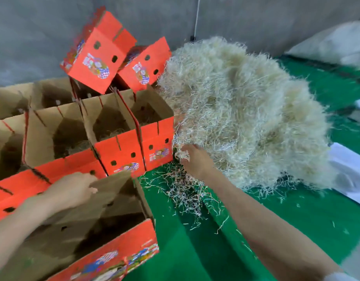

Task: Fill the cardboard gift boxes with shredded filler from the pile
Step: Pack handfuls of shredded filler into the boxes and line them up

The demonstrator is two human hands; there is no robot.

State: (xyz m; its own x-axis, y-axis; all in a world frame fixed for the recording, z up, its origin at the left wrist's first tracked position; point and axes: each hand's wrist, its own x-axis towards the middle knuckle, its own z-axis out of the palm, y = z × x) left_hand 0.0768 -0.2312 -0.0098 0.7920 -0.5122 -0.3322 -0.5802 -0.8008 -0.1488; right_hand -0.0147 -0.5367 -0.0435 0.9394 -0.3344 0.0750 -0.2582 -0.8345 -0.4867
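Head view: right hand point(195, 162) clutches a filler tuft point(184, 154) at the pile point(246, 110), left hand point(73, 189) grips the nearest gift box flap point(114, 189); next, probably drop filler in.

Green surface point(276, 230) under filler pile point(246, 110), red boxes point(122, 153).

Both arms were bare from the hands upward. The left hand point(73, 189) and left forearm point(23, 222) ran uncovered to the near left edge of the view. The right hand point(195, 161) and the long right forearm point(266, 226) were uncovered too. At the near right corner, a small piece of white sleeve point(337, 277) showed, its edge rounded and blurred, its fabric too unclear to tell.
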